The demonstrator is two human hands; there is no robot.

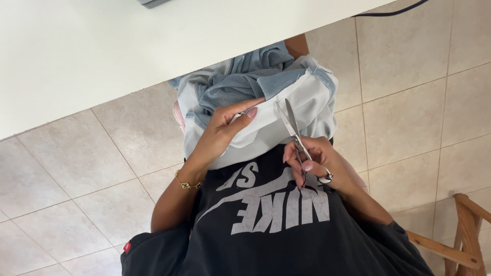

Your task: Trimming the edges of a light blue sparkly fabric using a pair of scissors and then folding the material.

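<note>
I keep my left hand (221,134) pinching the pale garment (286,110) taut on my lap, below the bench (76,56), while my right hand (317,166) grips the part-open scissors (292,128), blades aimed toward eleven o'clock, best closed slowly clear of fingertips.

A small red label (127,247) sits on the dark shirt's sleeve edge, lower left. A large grey printed logo (273,199) spans the shirt's chest.

White tabletop (76,56) across the upper left — a grey device corner (152,2) at its far edge. Beige floor tiles (409,102) below; black cable (391,12) top right; wooden chair frame (468,230) lower right.
</note>
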